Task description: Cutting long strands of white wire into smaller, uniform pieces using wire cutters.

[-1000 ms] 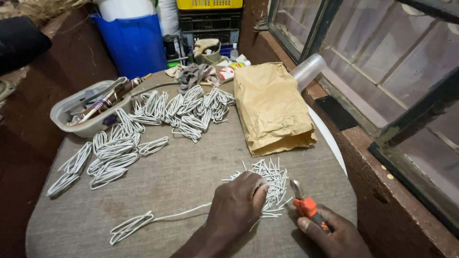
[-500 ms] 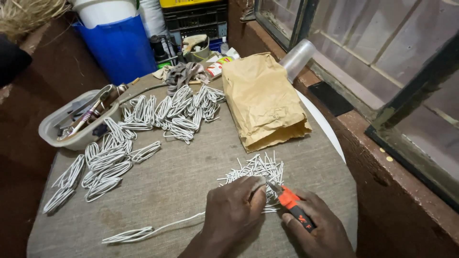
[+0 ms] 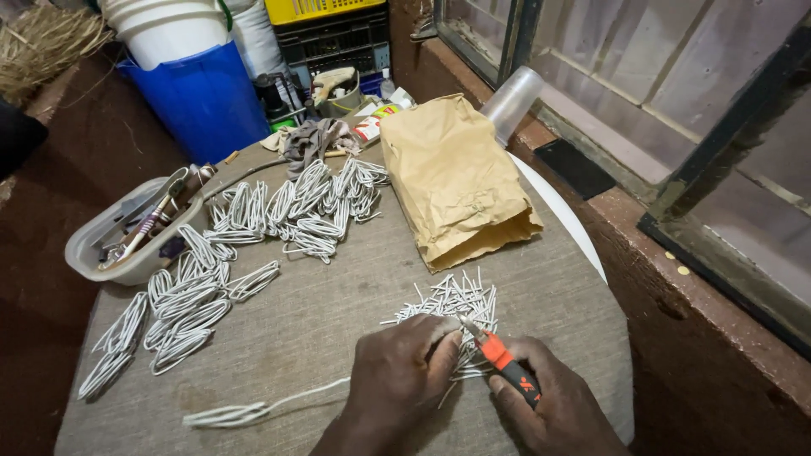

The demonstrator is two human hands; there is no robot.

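My right hand (image 3: 553, 405) has brought the orange-handled cutters (image 3: 504, 363) up to the white wire (image 3: 279, 405) pinched in my left hand (image 3: 397, 376), beside the cut pieces (image 3: 452, 304).

A white wire (image 3: 279, 403) lies across the grey surface (image 3: 338, 321), one end folded into loops, the other running under the left hand (image 3: 397, 380). Short cut white wire pieces (image 3: 452, 308) lie heaped just beyond. Orange-handled pliers (image 3: 503, 363) sit in the right hand's (image 3: 553, 414) grip, tip at the heap.
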